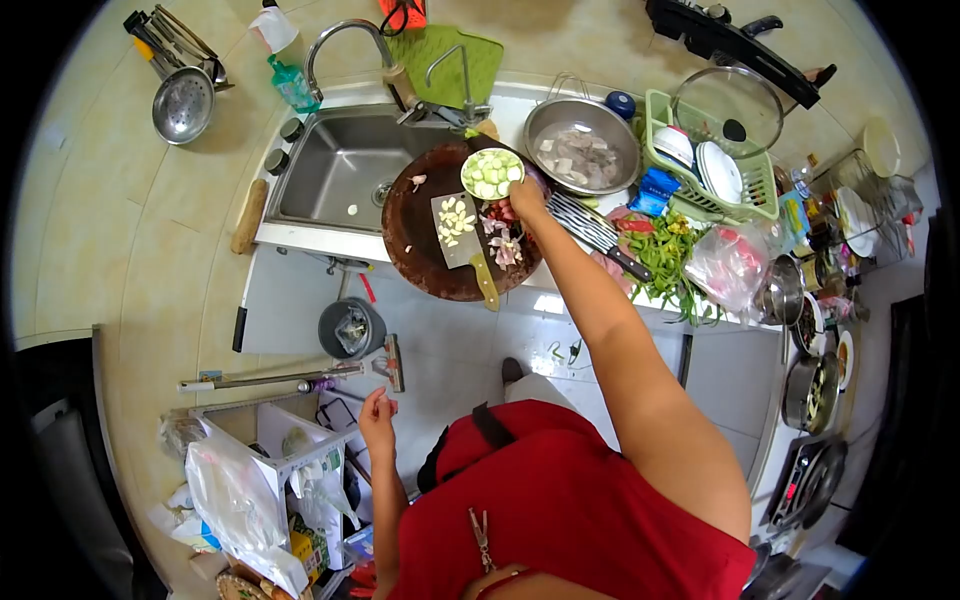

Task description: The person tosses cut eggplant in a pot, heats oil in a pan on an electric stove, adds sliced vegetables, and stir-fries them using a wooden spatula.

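My right hand [527, 197] grips the right rim of a small bowl of chopped pale green vegetable [491, 174], held over the round dark cutting board [408, 215]. A cleaver [462, 235] lies flat on the board, with pale sliced pieces on its blade and its yellowish handle toward me. Beside the blade are chopped reddish-purple pieces [505, 248]. My left hand [378, 415] hangs low at the left, away from the counter, its fingers curled; what they hold, if anything, is too small to name.
Left of the board is a steel sink [340, 165]. To the right stand a metal basin [582, 145] of soaking pieces, a striped knife [590, 228], leafy greens [665, 255] and a green dish rack [760, 195]. A grey bin [352, 328] and shelf [265, 465] stand below left.
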Available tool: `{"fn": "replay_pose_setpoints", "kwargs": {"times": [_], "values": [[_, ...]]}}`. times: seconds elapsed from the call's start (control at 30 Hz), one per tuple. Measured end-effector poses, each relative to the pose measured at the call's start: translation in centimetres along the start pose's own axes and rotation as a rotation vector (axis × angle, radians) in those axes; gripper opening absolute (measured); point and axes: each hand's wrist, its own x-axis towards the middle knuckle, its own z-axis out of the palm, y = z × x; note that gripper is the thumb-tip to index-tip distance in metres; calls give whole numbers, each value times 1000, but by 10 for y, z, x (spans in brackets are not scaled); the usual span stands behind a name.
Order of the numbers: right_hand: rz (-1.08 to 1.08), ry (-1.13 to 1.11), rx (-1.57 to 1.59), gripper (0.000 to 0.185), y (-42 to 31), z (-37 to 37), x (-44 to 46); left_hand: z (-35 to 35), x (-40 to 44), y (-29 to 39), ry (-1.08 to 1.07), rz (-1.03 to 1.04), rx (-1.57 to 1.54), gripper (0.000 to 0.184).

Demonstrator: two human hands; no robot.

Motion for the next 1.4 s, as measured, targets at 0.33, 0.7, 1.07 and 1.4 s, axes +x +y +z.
{"fn": "replay_pose_setpoints", "kwargs": {"times": [0.33,0.7,1.07,1.4], "values": [[-207,204,-391,22,53,17,79,-23,4,-1,14,-61,-34,23],[-190,-74,-126,21,-1,-1,-166,-27,25,54,-304,80,-100,41],[-48,-25,-91,26,84,-45,-415,57,-48,71,-1066,-269,-394,62],[7,114,51,41,136,-154,-515,111,-145,41,-1319,-395,-458,53]]}}
